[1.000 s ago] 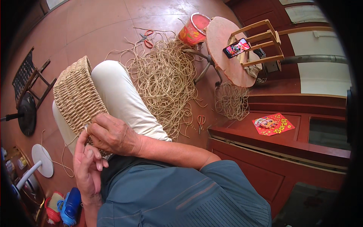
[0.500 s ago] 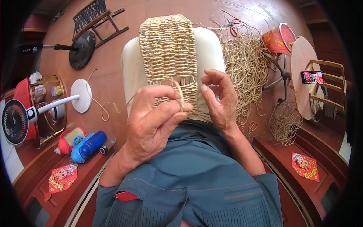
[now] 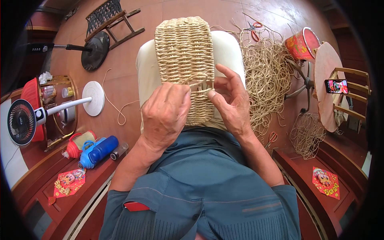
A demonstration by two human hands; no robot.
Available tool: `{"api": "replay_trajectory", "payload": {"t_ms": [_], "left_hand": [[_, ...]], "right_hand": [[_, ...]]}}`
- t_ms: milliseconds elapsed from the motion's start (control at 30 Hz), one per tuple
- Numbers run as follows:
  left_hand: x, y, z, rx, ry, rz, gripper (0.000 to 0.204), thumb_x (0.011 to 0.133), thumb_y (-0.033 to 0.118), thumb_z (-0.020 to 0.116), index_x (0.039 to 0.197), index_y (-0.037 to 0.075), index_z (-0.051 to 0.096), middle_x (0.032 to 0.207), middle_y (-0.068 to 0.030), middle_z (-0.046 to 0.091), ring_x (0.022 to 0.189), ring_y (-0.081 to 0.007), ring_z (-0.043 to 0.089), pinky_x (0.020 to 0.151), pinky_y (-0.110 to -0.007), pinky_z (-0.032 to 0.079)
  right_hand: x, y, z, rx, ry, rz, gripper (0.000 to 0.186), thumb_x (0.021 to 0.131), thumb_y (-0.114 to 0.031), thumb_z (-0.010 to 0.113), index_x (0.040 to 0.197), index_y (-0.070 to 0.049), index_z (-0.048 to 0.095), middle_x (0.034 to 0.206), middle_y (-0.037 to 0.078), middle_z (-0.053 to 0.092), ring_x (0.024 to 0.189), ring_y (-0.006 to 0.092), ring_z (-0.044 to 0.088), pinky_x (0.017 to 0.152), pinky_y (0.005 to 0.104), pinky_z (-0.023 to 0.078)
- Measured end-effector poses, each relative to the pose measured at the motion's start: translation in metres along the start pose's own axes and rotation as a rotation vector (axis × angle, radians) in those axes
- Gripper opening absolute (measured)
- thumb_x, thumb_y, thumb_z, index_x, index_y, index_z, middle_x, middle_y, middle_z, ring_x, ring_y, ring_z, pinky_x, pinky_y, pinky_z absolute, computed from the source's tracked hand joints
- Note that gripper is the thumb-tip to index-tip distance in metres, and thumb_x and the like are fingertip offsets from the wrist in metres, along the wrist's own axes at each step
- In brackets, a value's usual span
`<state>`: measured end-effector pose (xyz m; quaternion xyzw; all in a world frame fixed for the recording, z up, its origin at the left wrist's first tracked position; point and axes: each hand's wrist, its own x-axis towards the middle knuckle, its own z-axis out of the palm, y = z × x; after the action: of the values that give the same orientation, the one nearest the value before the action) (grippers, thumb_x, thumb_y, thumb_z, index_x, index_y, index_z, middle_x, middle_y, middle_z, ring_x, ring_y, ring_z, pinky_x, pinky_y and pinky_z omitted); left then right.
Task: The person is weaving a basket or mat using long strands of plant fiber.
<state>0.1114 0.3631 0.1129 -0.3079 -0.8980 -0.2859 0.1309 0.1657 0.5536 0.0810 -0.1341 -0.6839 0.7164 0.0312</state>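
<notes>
A long panel of woven straw cord (image 3: pixel 184 48) lies over a cream padded seat (image 3: pixel 228 48) in front of me, its near end close to my lap. Across its lower part runs a gap where upright strands show. My left hand (image 3: pixel 166 108) is closed in a pinch on a straw cord (image 3: pixel 196 83), which stretches from its fingers to the gap. At the panel's right edge is my right hand (image 3: pixel 232 100), thumb against the weave beside the gap, index finger raised, the other fingers curled around the edge. My left hand covers the panel's lower left side.
Loose straw cord (image 3: pixel 268 76) lies heaped right of the seat, with red-handled pliers (image 3: pixel 255 31) at its far end and scissors (image 3: pixel 273 138) nearby. A red bucket (image 3: pixel 303 43) and round board (image 3: pixel 328 88) stand farther right. Left are a fan (image 3: pixel 25 122) and blue bottle (image 3: pixel 100 152).
My left hand has turned knuckles-up, drawing the cord loop out toward the left. My right hand has closed in on the panel's right edge. The whole view has shifted slightly.
</notes>
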Motion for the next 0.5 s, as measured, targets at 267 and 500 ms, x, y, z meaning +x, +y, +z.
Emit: {"api": "replay_trajectory", "payload": {"t_ms": [267,500], "left_hand": [[0.008,0.014,-0.003,0.059,-0.192,0.014,0.022,0.091,0.001,0.075,0.112,0.007,0.073,0.094,-0.0097,0.062,0.087,-0.0305,0.066,0.076,-0.043,0.054],[0.006,0.011,-0.01,-0.005,-0.222,0.018,0.029,0.092,-0.003,0.067,0.12,0.003,0.074,0.107,-0.0139,0.066,0.103,-0.0341,0.066,0.09,-0.044,0.055]], "right_hand": [[0.015,0.01,0.004,0.288,-0.209,0.077,0.07,0.1,-0.003,0.068,0.164,0.003,0.039,0.143,0.016,0.067,0.126,0.0183,0.068,0.106,0.0356,0.056],[0.029,0.018,0.003,0.341,-0.302,0.116,0.061,0.104,-0.007,0.067,0.16,0.002,0.044,0.14,0.012,0.063,0.124,0.0189,0.064,0.107,0.0359,0.054]]}}
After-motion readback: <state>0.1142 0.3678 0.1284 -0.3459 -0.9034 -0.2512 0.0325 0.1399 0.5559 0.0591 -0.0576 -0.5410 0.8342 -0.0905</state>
